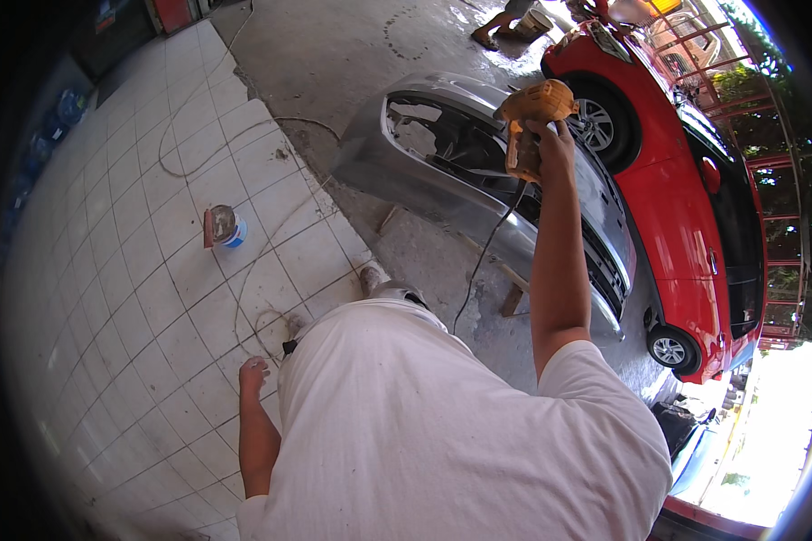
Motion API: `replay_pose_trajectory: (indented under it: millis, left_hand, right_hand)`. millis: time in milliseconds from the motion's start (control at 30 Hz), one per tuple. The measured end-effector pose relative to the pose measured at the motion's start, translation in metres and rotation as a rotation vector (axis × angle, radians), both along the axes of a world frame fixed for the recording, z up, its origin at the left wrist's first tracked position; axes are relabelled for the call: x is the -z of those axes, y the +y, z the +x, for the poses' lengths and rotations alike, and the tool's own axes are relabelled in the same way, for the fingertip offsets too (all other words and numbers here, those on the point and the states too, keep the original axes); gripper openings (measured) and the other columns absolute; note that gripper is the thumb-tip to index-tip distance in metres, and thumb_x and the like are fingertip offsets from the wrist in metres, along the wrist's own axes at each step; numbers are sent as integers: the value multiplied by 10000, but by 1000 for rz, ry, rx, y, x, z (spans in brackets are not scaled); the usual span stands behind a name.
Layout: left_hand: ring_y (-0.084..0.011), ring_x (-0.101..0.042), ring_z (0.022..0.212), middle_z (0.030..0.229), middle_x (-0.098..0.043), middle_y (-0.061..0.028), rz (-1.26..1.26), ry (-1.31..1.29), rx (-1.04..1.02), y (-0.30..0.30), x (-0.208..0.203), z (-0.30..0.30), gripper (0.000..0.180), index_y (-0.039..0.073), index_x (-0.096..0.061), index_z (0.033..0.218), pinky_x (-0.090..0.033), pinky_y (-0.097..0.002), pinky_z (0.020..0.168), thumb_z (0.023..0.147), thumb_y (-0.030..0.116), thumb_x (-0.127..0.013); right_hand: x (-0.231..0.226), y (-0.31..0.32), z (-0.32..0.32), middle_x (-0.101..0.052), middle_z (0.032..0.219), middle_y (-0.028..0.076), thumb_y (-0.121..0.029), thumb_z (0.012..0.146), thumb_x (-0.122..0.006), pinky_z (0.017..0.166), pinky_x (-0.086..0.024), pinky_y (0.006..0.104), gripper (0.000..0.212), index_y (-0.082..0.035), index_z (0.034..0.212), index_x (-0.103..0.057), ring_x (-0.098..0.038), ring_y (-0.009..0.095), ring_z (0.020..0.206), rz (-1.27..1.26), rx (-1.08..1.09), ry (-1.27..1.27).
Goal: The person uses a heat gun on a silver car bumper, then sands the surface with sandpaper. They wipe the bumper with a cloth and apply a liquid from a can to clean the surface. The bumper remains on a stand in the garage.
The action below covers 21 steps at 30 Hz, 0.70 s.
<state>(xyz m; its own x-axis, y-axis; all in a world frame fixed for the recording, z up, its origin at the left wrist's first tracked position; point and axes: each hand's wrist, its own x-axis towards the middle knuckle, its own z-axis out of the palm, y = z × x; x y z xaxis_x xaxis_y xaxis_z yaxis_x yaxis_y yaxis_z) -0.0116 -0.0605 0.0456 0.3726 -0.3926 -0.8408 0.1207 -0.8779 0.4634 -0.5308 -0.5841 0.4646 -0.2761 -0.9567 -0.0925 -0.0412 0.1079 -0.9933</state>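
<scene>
My right arm [558, 243] stretches forward, and my right hand [555, 149] is closed around the grip of a worn orange-yellow corded power tool [541, 101]. Its exact kind is hard to make out. A dark cord [487, 248] hangs from the grip toward the floor. Just beyond and below the tool lies a grey car bumper [424, 167], raised off the floor on wooden supports. My left hand [254, 371] hangs low at my left side over the tiles, fingers loosely bent and apart, with nothing visible in them.
A small blue-and-white can [233, 230] with a reddish flat piece [209, 227] stands on the white tiles [135, 270]. A pale cable [167, 162] winds over the floor. A red car [668, 198] is parked right of the bumper. Another person's legs [496, 27] and a bucket [534, 24] show far off.
</scene>
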Motion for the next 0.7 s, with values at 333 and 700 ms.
replay_pose_trajectory:
  millis: [333,700]
  left_hand:
    - [-215,-726,822,1049,-745,-97,-4,-8,9,1,-1,4,253,97,-695,1207,-480,-345,625,994,212,-621]
    - [-214,-729,853,1063,-745,-102,-1,-2,19,0,1,1,269,84,-687,1222,-489,-346,639,992,205,-617]
  right_hand:
    - [5,0,-1,-715,1009,184,15,826,-743,590,-627,370,631,-33,1404,-493,-742,270,734,2,6,-6]
    - [0,5,4,-713,1012,186,21,831,-743,600,-631,368,650,-39,1420,-476,-741,262,737,30,-4,-12]
